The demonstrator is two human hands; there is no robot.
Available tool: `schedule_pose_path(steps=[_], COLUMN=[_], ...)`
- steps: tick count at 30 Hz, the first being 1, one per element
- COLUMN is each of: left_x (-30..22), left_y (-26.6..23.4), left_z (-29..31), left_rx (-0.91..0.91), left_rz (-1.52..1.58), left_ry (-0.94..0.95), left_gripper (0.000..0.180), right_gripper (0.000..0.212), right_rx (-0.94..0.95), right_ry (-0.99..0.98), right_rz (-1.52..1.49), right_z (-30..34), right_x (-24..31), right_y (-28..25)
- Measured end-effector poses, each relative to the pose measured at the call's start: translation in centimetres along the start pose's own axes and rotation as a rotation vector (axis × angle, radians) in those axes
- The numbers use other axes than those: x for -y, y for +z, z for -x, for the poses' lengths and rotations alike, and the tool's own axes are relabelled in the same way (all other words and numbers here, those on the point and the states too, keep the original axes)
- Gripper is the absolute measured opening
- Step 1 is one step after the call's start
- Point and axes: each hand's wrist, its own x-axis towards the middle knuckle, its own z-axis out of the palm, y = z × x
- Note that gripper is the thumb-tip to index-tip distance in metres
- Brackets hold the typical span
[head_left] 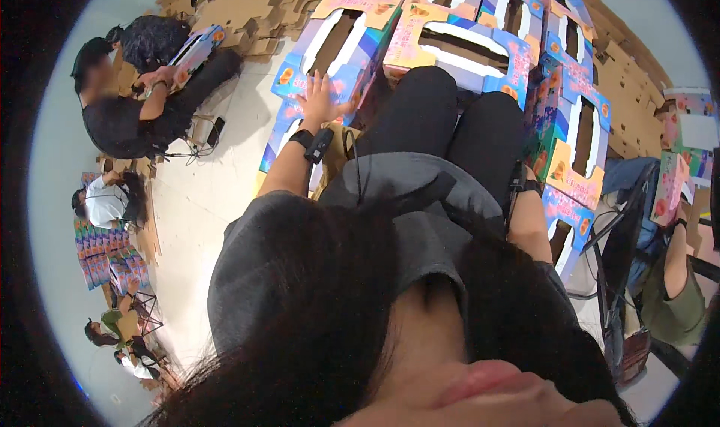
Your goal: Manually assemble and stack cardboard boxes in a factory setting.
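My left hand lies with its fingers spread on the near end of a blue and pink carton with a long cut-out in its top. Beside my right thigh, my right hand is mostly hidden, its fingers out of sight. Close to it stands another printed carton with a yellow and pink end and a slot in the top. Beyond my knees sits a similar carton, its white-edged opening showing brown cardboard inside.
More cartons crowd the far side. Flat brown cardboard covers the floor behind them. At left a seated person handles a carton; other people sit farther back near stacked cartons. A person's green sleeve and a black chair frame are at right.
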Motion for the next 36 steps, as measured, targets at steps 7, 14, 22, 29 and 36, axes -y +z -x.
schedule_pose_path(steps=[7, 14, 22, 29, 36], left_x=[-1.0, 0.4, -1.0, -0.9, -1.1], left_y=[0.3, 4.8, 3.1, 4.3, 3.9], left_z=[0.8, -0.5, -0.3, -0.3, -0.2], left_rx=[-0.063, -0.297, -0.154, -0.270, -0.266], left_rz=[0.243, 0.725, 0.766, 0.856, 0.855], left_ry=[-0.210, -0.374, -0.337, -0.216, -0.238], left_gripper=[0.123, 0.124, 0.119, 0.111, 0.105], right_gripper=[0.034, 0.035, 0.036, 0.037, 0.038], right_rx=[-0.038, -0.059, -0.090, -0.108, -0.112], right_ry=[-0.045, -0.068, -0.077, -0.085, -0.094], right_rz=[0.034, 0.066, 0.080, 0.091, 0.096], right_z=[-0.1, -0.7, -0.3, 0.0, -0.2], right_x=[1.0, 2.1, 1.5, 1.6, 1.8], right_y=[-0.3, -0.5, -0.6, -0.6, -0.8])
